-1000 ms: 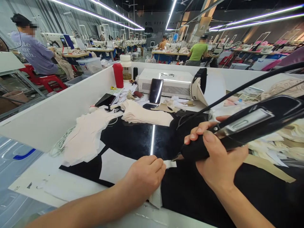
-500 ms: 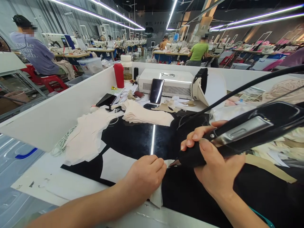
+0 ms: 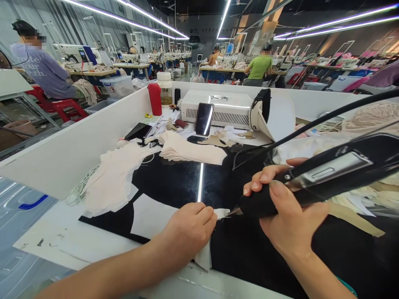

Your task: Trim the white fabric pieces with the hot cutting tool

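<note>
My left hand (image 3: 188,230) is curled into a loose fist and presses a narrow white fabric strip (image 3: 205,253) onto the glossy black work surface (image 3: 174,182). My right hand (image 3: 285,216) is wrapped round a black corded hand tool (image 3: 314,178). Its metal tip touches the strip's upper end right beside my left fingers. The tool's black cable (image 3: 327,114) arcs up to the right.
Pale fabric pieces (image 3: 112,178) and a stack (image 3: 190,151) lie at left and centre. Behind stand a white box unit (image 3: 224,108), a phone (image 3: 204,118), a red bottle (image 3: 155,98). White partition walls ring the bench. People sit at other benches beyond.
The tool tip slid slightly left along the strip and then back right. My left hand stayed pressed on the strip.
</note>
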The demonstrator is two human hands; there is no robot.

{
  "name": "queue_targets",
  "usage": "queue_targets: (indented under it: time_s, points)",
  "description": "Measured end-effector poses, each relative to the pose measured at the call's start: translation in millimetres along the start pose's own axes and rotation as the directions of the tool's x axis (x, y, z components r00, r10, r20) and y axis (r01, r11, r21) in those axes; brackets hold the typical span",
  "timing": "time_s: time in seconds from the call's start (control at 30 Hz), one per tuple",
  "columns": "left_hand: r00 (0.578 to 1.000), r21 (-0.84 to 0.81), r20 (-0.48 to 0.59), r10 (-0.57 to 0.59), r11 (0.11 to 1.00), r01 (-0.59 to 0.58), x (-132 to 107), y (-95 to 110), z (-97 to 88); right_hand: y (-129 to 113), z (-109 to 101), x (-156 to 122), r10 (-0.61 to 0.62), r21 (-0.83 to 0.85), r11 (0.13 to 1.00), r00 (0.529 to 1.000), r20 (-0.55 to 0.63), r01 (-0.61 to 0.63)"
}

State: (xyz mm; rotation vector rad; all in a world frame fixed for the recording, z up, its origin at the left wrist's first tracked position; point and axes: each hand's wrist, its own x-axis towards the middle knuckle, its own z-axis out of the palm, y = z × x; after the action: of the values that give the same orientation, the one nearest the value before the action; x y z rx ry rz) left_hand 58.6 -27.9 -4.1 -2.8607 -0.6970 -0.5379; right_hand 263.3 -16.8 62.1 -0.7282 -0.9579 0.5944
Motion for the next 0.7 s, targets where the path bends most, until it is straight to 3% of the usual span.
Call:
queue_targets:
  time_s: [0.23, 0.33, 0.47, 0.57, 0.7]
  points:
    - [0.988, 0.029, -0.111, -0.111, 0.993, 0.115, -5.5, 8.2, -17.1, -4.6, -0.5, -3.5, -0.010, -0.046, 0.999, 1.000, -0.007, 0.010]
    - [0.980, -0.063, 0.006, -0.200, 0.978, 0.200, -12.1, 10.2, -18.8, -9.9, -3.0, -11.1, -0.015, -0.087, 0.996, 1.000, -0.020, 0.014]
    - [0.932, -0.172, 0.209, -0.295, 0.927, 0.332, -15.1, 10.5, -20.2, -17.0, -4.7, -23.2, -0.022, -0.100, 0.995, 0.999, -0.038, 0.018]
    - [0.919, -0.212, 0.250, -0.305, 0.909, 0.359, -13.3, 10.1, -21.6, -20.1, -5.1, -29.7, -0.036, -0.088, 0.996, 0.998, -0.046, 0.032]
    - [0.931, -0.237, 0.245, -0.269, 0.915, 0.327, -13.0, 7.6, -24.3, -22.2, -5.4, -34.0, -0.033, -0.071, 0.997, 0.999, -0.033, 0.030]
